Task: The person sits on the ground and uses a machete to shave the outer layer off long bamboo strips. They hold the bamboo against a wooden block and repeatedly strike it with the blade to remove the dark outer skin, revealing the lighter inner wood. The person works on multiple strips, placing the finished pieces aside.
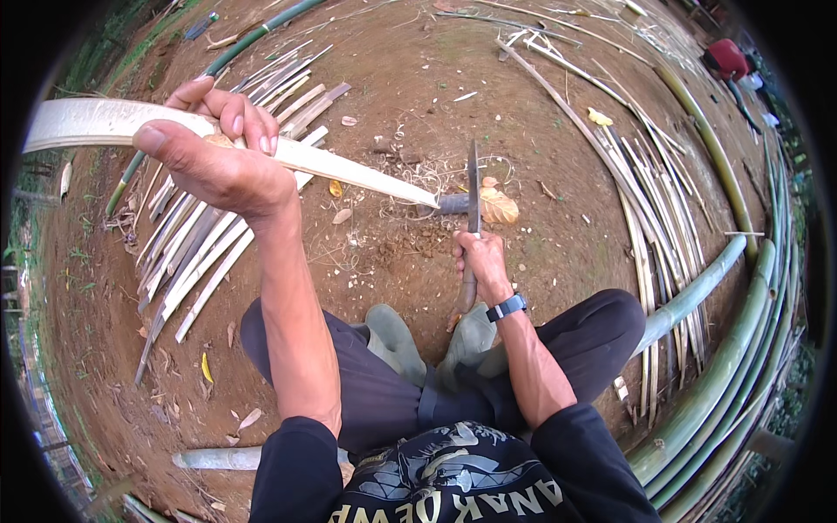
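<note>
My left hand [222, 161] is raised at the left and closed round a pale split bamboo strip [353, 167]. One end of the strip runs off past the left rim; the other narrows down toward the ground in the middle. My right hand [482, 260] grips the handle of a machete [473, 179], its long blade pointing up and away from me. Behind the blade lies a short dark piece of wood [452, 204], close to the strip's lower tip. Whether the blade touches it I cannot tell. Thin curled shavings [410, 157] and a brown leaf [499, 207] lie around it.
Split bamboo strips lie in a pile [196, 248] on the left and another pile [649, 200] on the right. Long green bamboo poles [724, 410] stretch along the right side. My boots [394, 340] rest on bare soil. A person in red [725, 59] is far right.
</note>
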Motion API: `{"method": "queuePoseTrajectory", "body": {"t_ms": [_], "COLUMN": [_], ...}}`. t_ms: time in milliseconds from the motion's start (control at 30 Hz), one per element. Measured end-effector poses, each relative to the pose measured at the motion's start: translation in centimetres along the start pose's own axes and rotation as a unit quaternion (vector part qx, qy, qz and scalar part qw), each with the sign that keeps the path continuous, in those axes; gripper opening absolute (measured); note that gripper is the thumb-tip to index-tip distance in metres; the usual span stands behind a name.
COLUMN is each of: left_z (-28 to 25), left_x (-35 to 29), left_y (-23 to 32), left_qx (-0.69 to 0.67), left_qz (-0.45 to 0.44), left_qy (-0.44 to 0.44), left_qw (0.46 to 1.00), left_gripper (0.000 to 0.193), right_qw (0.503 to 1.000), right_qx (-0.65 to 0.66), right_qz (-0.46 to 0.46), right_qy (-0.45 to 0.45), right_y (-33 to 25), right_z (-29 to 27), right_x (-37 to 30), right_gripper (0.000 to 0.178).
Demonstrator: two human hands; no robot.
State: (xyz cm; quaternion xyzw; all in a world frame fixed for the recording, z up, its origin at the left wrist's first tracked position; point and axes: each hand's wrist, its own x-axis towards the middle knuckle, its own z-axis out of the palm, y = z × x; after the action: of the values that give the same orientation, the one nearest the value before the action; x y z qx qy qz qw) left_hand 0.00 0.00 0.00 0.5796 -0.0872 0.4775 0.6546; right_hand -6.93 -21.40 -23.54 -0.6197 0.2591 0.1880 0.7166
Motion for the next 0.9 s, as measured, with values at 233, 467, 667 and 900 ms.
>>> {"method": "queuePoseTrajectory", "body": {"t_ms": [233,467,667,900], "left_z": [2.1,3.7,4.0,4.6], "left_x": [-0.2,0.3,0.6,0.4], "left_y": [0.5,0.1,0.0,0.1], "left_qx": [0.029,0.098,0.146,0.128], "left_qz": [-0.008,0.005,0.015,0.004], "left_qy": [-0.012,0.008,0.027,0.025], "left_qw": [0.999,0.995,0.989,0.991], "left_gripper": [0.077,0.074,0.067,0.068], "right_qw": [0.95,0.91,0.93,0.94], "right_qx": [-0.221,-0.341,-0.314,-0.277], "right_qz": [-0.207,-0.228,-0.181,-0.193], "right_qy": [0.072,0.057,0.067,0.052], "right_y": [-0.1,1.1,3.6,4.0], "right_z": [2.2,4.2,3.7,3.8], "right_x": [-0.6,0.6,2.5,3.0], "right_gripper": [0.03,0.023,0.023,0.026]}}
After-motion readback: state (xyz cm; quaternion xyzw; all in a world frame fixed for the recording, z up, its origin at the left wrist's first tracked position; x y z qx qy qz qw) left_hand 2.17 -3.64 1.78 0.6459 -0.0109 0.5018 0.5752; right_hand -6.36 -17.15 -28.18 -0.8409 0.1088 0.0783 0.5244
